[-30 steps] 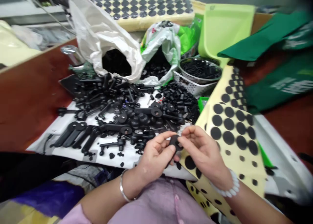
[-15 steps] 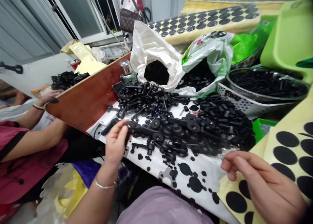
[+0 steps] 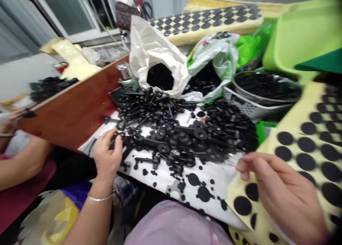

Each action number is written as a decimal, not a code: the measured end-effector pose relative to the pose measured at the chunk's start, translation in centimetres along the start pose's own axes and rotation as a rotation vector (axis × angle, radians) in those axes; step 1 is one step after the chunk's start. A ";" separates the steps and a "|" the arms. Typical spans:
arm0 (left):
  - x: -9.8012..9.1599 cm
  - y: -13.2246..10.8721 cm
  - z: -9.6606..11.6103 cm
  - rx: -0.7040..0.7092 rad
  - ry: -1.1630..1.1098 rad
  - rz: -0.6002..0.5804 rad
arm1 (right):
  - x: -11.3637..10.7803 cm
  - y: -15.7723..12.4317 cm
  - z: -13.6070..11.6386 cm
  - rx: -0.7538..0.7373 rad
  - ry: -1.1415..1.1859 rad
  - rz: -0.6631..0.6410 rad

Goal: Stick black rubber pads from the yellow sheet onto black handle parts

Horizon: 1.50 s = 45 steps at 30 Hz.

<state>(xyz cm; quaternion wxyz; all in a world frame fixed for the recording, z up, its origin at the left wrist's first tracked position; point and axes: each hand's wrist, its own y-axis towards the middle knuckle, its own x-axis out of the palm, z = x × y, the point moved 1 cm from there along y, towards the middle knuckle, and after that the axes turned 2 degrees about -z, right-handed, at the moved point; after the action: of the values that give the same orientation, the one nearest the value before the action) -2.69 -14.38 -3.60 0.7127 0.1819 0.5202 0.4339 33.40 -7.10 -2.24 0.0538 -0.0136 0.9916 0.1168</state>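
Observation:
My left hand [image 3: 107, 153] is at the left end of the pile of black plastic parts [image 3: 149, 113], thumb and fingers apart. Dark parts show in the gap between them, and none looks gripped, though blur softens the detail. My right hand [image 3: 283, 188] hovers over a yellow sheet of round black pads [image 3: 306, 161]. Its thumb and fingertips are drawn together, and whatever may be between them is hidden. Among the black parts lie arms with round bases [image 3: 200, 133]. Loose black discs [image 3: 204, 194] are stuck on the white table cover [image 3: 171, 179] near my lap.
A reddish-brown board [image 3: 72, 106] stands on the left, with another person's arm [image 3: 29, 159] beyond it. Behind the parts are a white sack [image 3: 149, 49], a green-white bag [image 3: 224, 56] and a glass bowl [image 3: 267, 88] of black pieces. A small green tray [image 3: 263, 131] sits right.
My left hand has moved left and its fingers have parted from the black part they pinched. My right hand keeps its pose. The whole view has shifted left.

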 end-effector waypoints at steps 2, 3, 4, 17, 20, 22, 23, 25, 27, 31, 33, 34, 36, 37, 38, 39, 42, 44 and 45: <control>0.3 -0.7 3.5 0.130 -0.124 -0.001 | -0.5 0.4 -0.7 -0.052 0.135 0.021; 0.6 -1.2 5.8 0.211 -0.215 -0.051 | -0.9 0.6 -1.0 -0.090 0.204 0.060; 1.0 -1.9 8.2 0.305 -0.325 -0.137 | -1.2 0.9 -1.3 -0.124 0.251 0.106; 6.8 -9.5 24.7 1.008 -0.587 -0.826 | -8.6 -0.5 -1.0 -0.427 -0.796 -0.061; 7.0 -10.0 24.4 0.975 -0.568 -0.808 | -9.3 -1.1 0.1 -0.462 -1.063 -0.167; 7.1 -10.2 24.4 0.963 -0.575 -0.799 | -9.1 -1.5 0.6 -0.482 -1.168 -0.193; 7.2 -10.3 24.5 0.960 -0.580 -0.795 | -8.9 -1.6 0.7 -0.495 -1.212 -0.196; 7.4 -10.4 24.6 0.959 -0.591 -0.789 | -8.3 -1.9 0.7 -0.512 -1.292 -0.201; 7.5 -10.4 24.7 0.954 -0.600 -0.785 | -7.7 -2.1 0.4 -0.496 -1.362 -0.224; 7.5 -10.4 24.7 0.942 -0.606 -0.778 | -7.3 -1.7 0.0 -0.383 -1.384 -0.257; 7.5 -10.5 24.6 0.938 -0.612 -0.776 | -7.4 -1.2 0.0 -0.305 -1.340 -0.251; 7.5 -10.5 24.5 0.934 -0.619 -0.777 | -7.5 -0.9 -0.1 -0.275 -1.319 -0.249; 7.6 -10.7 24.4 0.917 -0.639 -0.783 | -7.6 -0.5 -0.1 -0.246 -1.298 -0.252; 7.7 -10.7 24.4 0.904 -0.650 -0.787 | -7.5 -0.3 -0.2 -0.248 -1.296 -0.259; 7.7 -10.8 24.4 0.890 -0.659 -0.791 | -7.5 -0.3 -0.2 -0.256 -1.297 -0.267; 7.8 -10.8 24.3 0.877 -0.667 -0.792 | -7.4 -0.4 -0.3 -0.266 -1.299 -0.275; 7.9 -10.7 24.3 0.859 -0.678 -0.797 | -7.1 -1.0 -0.4 -0.304 -1.290 -0.307; 7.9 -10.7 24.3 0.860 -0.678 -0.800 | -7.2 -1.6 -0.4 -0.334 -1.258 -0.280; 7.9 -10.7 24.3 0.863 -0.677 -0.801 | -7.3 -1.8 -0.3 -0.347 -1.238 -0.251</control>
<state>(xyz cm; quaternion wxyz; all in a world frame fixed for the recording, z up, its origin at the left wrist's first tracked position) 24.42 -9.23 -6.27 0.8057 0.3689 0.4222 -0.1909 40.73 -8.83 -1.55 0.6248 -0.0679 0.7351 0.2544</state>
